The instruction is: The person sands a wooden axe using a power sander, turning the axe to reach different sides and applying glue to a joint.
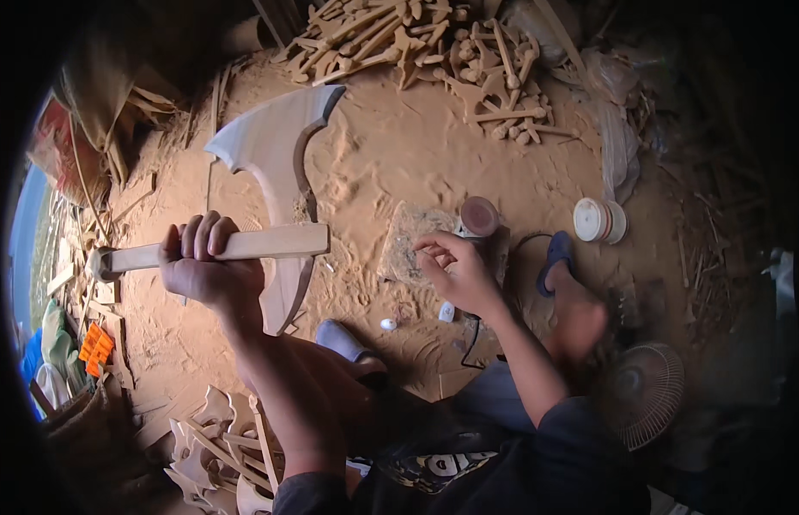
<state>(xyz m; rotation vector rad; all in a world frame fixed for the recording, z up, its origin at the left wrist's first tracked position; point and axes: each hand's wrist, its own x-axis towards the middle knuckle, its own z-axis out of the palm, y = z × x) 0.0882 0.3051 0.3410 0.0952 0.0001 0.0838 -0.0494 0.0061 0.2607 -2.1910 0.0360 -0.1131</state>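
A wooden axe (292,163) with a broad curved double-pointed blade is raised on the left. My left hand (209,257) wraps round its pale handle, which ends in a knob beyond my fist. Over the dusty wooden block (406,245) on the ground hovers my right hand (455,268), its fingers loosely bent and apart, with nothing visible in them. Just beyond that hand, a round reddish-brown disc (479,215) tops a machine fixed at the block. The axe does not touch the disc.
Many wooden pieces (373,39) are heaped at the far side; more cut pieces (223,446) lie near my left leg. To the right are a white round container (592,221) and a fan (644,395). A black cable (475,343) runs beside the block. Sawdust covers the ground.
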